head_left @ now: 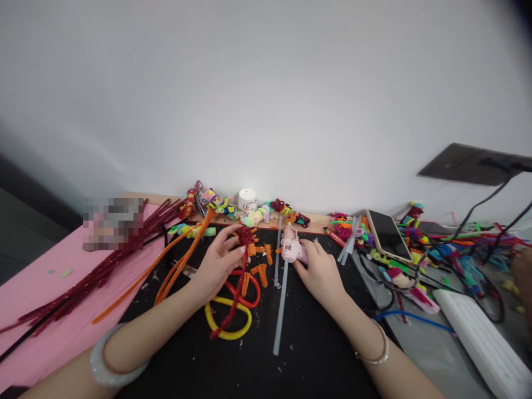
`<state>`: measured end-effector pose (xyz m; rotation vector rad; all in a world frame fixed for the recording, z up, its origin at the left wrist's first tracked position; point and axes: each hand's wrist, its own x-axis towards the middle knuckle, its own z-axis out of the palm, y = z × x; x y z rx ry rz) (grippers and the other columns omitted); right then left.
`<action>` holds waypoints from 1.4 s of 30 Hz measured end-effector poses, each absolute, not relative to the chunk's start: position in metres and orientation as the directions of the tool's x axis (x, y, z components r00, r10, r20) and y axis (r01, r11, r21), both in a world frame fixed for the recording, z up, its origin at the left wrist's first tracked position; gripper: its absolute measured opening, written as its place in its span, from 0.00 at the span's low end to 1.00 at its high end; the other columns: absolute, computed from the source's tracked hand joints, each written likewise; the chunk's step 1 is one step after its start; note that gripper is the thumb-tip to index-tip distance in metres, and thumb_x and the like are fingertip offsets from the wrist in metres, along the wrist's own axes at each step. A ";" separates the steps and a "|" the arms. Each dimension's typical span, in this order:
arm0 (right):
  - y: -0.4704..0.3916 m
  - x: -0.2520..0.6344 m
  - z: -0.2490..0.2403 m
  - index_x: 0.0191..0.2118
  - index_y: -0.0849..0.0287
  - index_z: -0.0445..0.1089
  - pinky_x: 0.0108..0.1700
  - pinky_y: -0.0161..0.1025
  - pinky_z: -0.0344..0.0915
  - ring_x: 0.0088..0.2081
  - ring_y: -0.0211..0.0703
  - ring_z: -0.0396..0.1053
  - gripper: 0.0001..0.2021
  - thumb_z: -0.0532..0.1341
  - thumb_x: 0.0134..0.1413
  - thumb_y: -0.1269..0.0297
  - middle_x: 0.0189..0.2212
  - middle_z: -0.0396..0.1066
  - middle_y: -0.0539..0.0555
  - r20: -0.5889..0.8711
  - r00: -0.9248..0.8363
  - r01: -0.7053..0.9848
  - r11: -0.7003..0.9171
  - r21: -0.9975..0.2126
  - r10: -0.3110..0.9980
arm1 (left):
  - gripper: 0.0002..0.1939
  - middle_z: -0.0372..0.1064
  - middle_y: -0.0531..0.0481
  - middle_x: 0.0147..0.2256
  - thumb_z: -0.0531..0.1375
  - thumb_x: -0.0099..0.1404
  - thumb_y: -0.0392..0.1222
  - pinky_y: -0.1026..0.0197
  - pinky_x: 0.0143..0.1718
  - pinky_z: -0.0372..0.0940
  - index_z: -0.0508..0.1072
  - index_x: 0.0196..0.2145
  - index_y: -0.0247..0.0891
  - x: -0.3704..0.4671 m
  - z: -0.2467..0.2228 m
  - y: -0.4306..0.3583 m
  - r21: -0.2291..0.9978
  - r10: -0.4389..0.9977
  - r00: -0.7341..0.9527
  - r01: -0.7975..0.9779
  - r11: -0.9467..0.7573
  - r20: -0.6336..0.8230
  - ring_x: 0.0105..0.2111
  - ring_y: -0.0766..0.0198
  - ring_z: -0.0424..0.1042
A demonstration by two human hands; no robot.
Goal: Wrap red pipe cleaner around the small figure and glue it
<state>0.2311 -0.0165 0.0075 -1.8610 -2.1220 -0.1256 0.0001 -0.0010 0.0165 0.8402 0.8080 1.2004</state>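
My left hand (220,257) pinches a dark red tinsel pipe cleaner (236,310), coiled at its upper end, with a tail hanging toward me. My right hand (322,271) is closed around the handle of a pale pink glue gun (292,249) lying on the black mat. A translucent glue stick (280,310) sticks out of its rear toward me. Several short bent orange pipe cleaner pieces (260,272) lie between my hands. Scissors with a yellow loop (228,334) and a red loop rest under the red tail; my left hand partly hides them.
Long red pipe cleaners (100,271) and orange ones (166,285) lie at left. Small colourful figures and a white paper cup (247,200) line the wall. A phone (388,235), tangled cables, a white power strip (477,338) and mixed pipe cleaners crowd the right side.
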 end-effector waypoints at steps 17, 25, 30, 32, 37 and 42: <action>-0.048 0.198 0.017 0.33 0.57 0.60 0.35 0.42 0.59 0.32 0.45 0.63 0.10 0.61 0.50 0.60 0.29 0.66 0.53 0.499 -0.436 0.640 0.648 -0.413 0.749 | 0.19 0.64 0.55 0.24 0.61 0.59 0.34 0.66 0.26 0.59 0.65 0.48 0.42 0.007 0.004 -0.016 0.992 0.926 0.362 -0.095 -0.081 0.111 0.23 0.68 0.64; -0.053 0.197 0.018 0.25 0.55 0.55 0.30 0.37 0.55 0.26 0.39 0.57 0.09 0.52 0.55 0.73 0.22 0.59 0.48 0.497 -0.338 0.579 0.593 -0.560 0.799 | 0.19 0.67 0.53 0.28 0.61 0.58 0.34 0.65 0.29 0.62 0.66 0.47 0.42 0.009 0.002 -0.021 0.983 0.901 0.420 -0.178 -0.034 0.108 0.26 0.67 0.67; -0.050 0.198 0.016 0.24 0.56 0.55 0.26 0.35 0.52 0.24 0.37 0.54 0.11 0.52 0.56 0.70 0.21 0.55 0.46 0.416 -0.233 0.491 0.476 -0.730 0.879 | 0.18 0.64 0.50 0.40 0.62 0.59 0.34 0.64 0.31 0.64 0.63 0.46 0.45 0.010 0.007 -0.019 0.940 0.858 0.507 -0.325 0.101 0.083 0.29 0.69 0.69; -0.049 0.198 0.014 0.24 0.56 0.56 0.25 0.34 0.51 0.23 0.36 0.53 0.10 0.53 0.57 0.68 0.21 0.55 0.46 0.388 -0.218 0.443 0.445 -0.778 0.896 | 0.18 0.64 0.50 0.40 0.62 0.59 0.35 0.64 0.30 0.65 0.63 0.46 0.45 0.010 0.010 -0.019 0.924 0.841 0.537 -0.352 0.151 0.067 0.28 0.69 0.69; -0.048 0.199 0.014 0.25 0.57 0.59 0.26 0.34 0.50 0.23 0.35 0.52 0.11 0.53 0.59 0.63 0.20 0.54 0.45 0.326 -0.221 0.341 0.386 -0.857 0.919 | 0.20 0.65 0.50 0.37 0.62 0.59 0.36 0.66 0.27 0.64 0.63 0.48 0.46 0.010 0.009 -0.019 0.888 0.834 0.549 -0.408 0.212 0.054 0.26 0.70 0.68; -0.047 0.199 0.014 0.25 0.58 0.60 0.25 0.34 0.50 0.23 0.36 0.52 0.13 0.53 0.60 0.59 0.20 0.54 0.45 0.253 -0.234 0.254 0.310 -0.916 0.939 | 0.20 0.68 0.50 0.36 0.63 0.58 0.35 0.67 0.27 0.64 0.66 0.48 0.47 0.009 0.008 -0.020 0.842 0.840 0.542 -0.451 0.295 -0.004 0.26 0.71 0.67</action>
